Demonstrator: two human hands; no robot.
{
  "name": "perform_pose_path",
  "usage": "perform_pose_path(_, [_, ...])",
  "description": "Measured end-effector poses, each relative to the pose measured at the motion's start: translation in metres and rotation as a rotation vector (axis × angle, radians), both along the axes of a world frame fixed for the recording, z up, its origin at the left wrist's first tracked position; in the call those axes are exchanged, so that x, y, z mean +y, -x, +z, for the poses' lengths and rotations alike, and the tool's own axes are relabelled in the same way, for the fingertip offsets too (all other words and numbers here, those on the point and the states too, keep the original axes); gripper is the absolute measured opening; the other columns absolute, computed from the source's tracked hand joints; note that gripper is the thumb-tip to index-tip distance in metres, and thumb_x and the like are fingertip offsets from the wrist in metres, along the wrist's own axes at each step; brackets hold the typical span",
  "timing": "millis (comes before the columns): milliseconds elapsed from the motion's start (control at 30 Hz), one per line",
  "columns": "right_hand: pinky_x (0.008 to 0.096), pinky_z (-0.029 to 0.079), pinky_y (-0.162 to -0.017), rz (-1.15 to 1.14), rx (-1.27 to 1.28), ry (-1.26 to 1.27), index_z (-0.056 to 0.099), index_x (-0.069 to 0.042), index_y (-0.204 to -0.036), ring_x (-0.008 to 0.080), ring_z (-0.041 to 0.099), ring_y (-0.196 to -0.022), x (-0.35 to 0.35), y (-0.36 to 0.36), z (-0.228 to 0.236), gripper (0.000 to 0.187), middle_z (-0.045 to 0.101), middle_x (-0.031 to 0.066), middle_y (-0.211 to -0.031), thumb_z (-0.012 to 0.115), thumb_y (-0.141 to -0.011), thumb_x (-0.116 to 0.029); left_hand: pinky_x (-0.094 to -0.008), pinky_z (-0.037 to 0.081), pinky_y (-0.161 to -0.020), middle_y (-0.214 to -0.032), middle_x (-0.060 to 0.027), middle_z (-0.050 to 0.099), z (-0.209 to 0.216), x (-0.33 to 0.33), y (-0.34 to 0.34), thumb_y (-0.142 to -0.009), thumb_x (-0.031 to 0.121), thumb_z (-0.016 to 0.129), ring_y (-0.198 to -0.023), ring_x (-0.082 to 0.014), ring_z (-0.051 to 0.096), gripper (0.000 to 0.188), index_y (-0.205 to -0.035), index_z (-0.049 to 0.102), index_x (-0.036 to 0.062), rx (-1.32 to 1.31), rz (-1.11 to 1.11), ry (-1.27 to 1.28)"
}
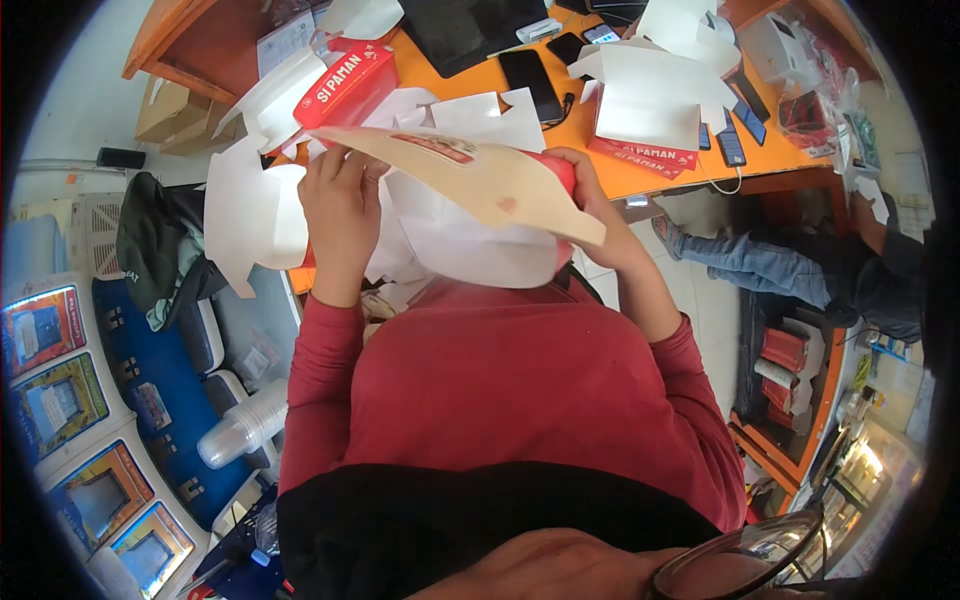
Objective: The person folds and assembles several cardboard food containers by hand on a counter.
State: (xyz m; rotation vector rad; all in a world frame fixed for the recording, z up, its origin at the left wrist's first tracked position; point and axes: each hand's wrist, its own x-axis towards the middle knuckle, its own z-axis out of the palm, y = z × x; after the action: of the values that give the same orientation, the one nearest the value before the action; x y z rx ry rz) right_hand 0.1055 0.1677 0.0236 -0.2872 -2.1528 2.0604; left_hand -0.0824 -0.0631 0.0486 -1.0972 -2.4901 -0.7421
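Between my hands, just off the front edge of the orange table (650,182), is a partly folded red and white food carton (470,235). Its cream-coloured lid flap, printed in red, slants across the top. My left hand (345,200) has thumb and fingers closed on the flap's left end. At the other side my right hand (597,205) wraps round the red corner of the carton, its fingertips partly hidden. Close to my left hand an unfolded white carton (240,205) hangs over the table edge, and a red carton (347,92) with an open white flap lies behind it.
Open cartons (655,90) are piled at the table's right, beside several phones (731,146) and a charging cable. A black phone (530,85) and a dark laptop (465,30) lie farther back. Stacked clear cups (243,425) are at my left. Another person's legs (765,265) extend in from the right.
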Motion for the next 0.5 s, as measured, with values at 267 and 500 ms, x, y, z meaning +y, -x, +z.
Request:
perform_pose_path(267, [0.0347, 0.041, -0.099, -0.037, -0.087, -0.026, 0.034, -0.008, -0.134, 0.0211, 0.048, -0.119, -0.016, -0.01, -0.004, 0.065, 0.048, 0.0118, -0.126, 0.069, -0.081, -0.016, -0.0377, 0.043, -0.055, -0.067, -0.0176, 0.059, -0.013, -0.015, -0.039, -0.092, 0.017, 0.061, -0.056, -0.0301, 0.056, 0.018, -0.091, 0.065, -0.001, -0.536, 0.1, -0.101])
perform_pose_path(500, [0.032, 0.042, -0.095, -0.044, -0.125, 0.021, 0.033, -0.007, -0.134, 0.02, 0.048, -0.115, -0.027, -0.014, -0.001, 0.061, 0.049, 0.012, -0.122, 0.067, -0.084, -0.018, -0.034, 0.042, -0.052, -0.059, -0.0087, 0.057, -0.042, -0.018, -0.06, -0.092, 0.018, 0.064, -0.054, -0.0149, 0.053, 0.021, -0.085, 0.063, -0.0022, -0.511, 0.105, 0.155])
